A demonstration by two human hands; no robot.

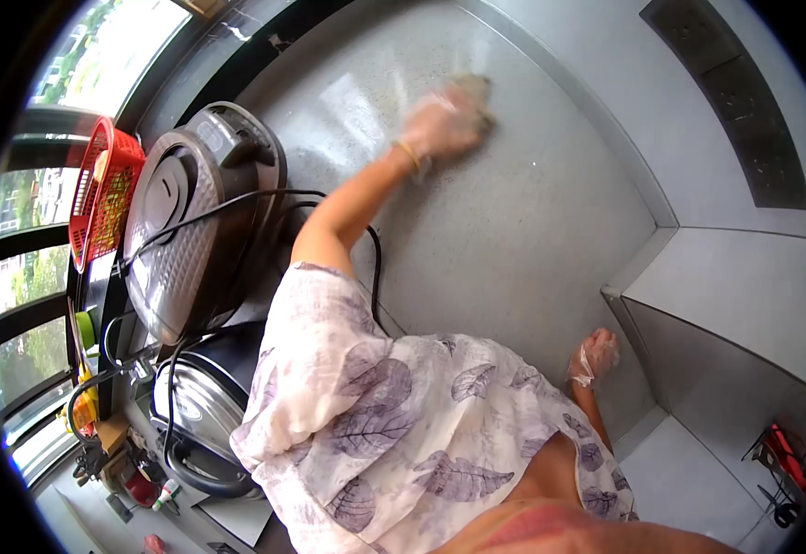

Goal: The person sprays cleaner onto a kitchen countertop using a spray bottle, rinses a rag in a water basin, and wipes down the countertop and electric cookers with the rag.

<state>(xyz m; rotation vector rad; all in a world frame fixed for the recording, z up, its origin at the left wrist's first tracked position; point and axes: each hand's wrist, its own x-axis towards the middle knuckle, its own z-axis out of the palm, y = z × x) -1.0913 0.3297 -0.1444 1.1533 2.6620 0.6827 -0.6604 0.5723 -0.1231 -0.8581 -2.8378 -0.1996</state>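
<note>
Just past twelve o'clock on the gray table [514, 222], holding what looks like a bunched cloth [479, 87] under the left hand [445, 125], pretty blurry. Probably light, soft, maybe slippery when wet; grab by the middle, fingers spread. Can't tell if gripping anything with the right hand [595, 355] near four. Around half nine, red basket [108, 198], contents unclear, beside lidded silver cooker [177, 231], no view inside.

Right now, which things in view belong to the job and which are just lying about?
Seemingly in use:
- left hand
- blurred cloth or sponge
- grey surface

Seemingly lying about:
- red basket
- silvery appliance
- black cord
</note>
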